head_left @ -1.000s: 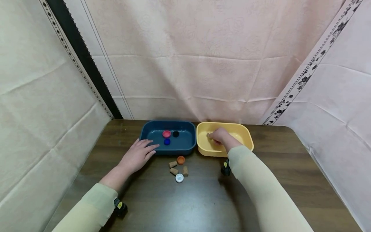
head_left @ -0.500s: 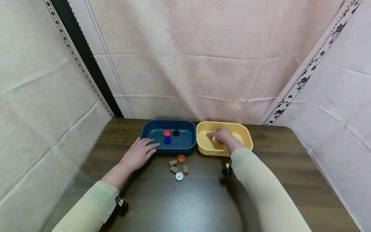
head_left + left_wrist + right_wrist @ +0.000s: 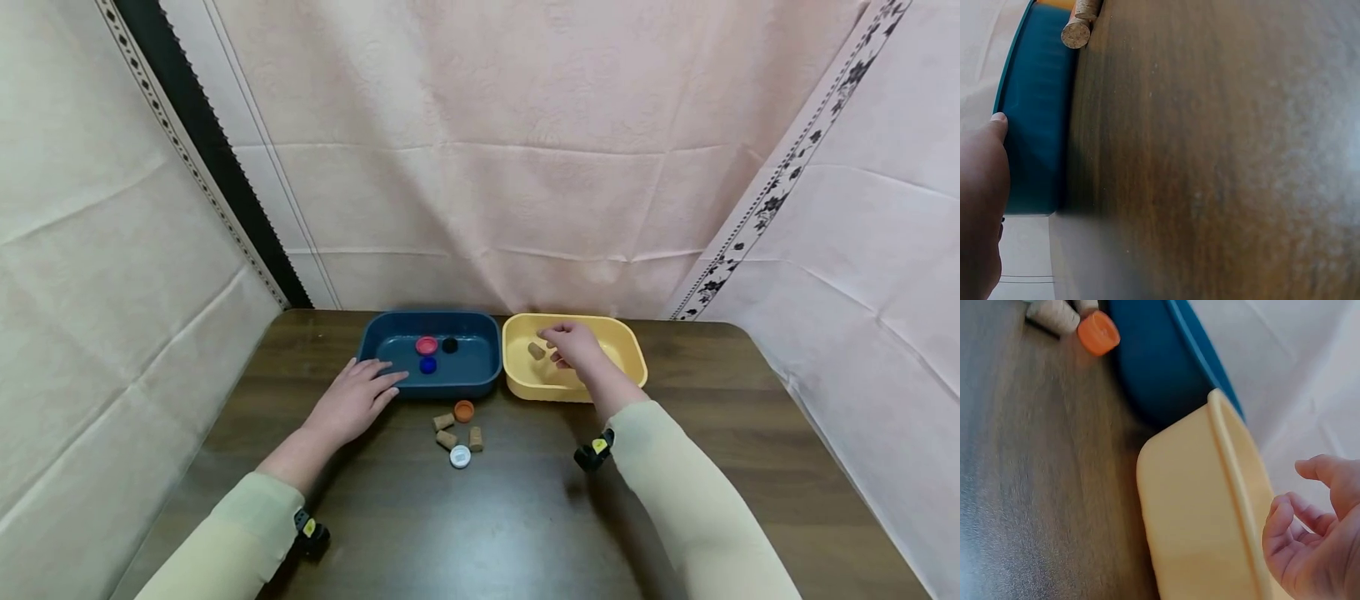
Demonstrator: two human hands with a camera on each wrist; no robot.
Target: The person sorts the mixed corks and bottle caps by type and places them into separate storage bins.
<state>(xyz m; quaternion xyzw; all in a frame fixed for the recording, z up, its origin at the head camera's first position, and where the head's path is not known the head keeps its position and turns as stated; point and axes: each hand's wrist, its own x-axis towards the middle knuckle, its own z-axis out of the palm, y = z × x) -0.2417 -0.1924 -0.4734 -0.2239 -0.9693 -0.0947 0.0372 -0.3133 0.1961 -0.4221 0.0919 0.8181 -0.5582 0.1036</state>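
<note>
My left hand point(image 3: 362, 398) rests at the left front of the blue tray point(image 3: 491, 385), its fingers spread over the rim. The left wrist view shows a thumb tip point(image 3: 999, 117) at the tray's edge. Inside this tray lie a pink cap point(image 3: 426, 346), a black cap point(image 3: 449, 344) and a dark blue cap point(image 3: 427, 365). Over the yellow tray point(image 3: 636, 373) is my right hand point(image 3: 576, 346), holding nothing; in the right wrist view its thumb and index finger stand apart and the other fingers bend loosely. A cork point(image 3: 536, 351) lies on the tray's floor beside the fingertips.
In front of the trays, on the dark wooden table point(image 3: 480, 533), sit an orange cap point(image 3: 463, 411), a white cap point(image 3: 460, 456) and several corks point(image 3: 476, 439). The trays stand side by side near the back edge, with a pale curtain point(image 3: 480, 167) behind.
My right hand has let go of the cork, which now lies in the yellow tray, and its fingers have lifted slightly away. The left hand stays at the blue tray.
</note>
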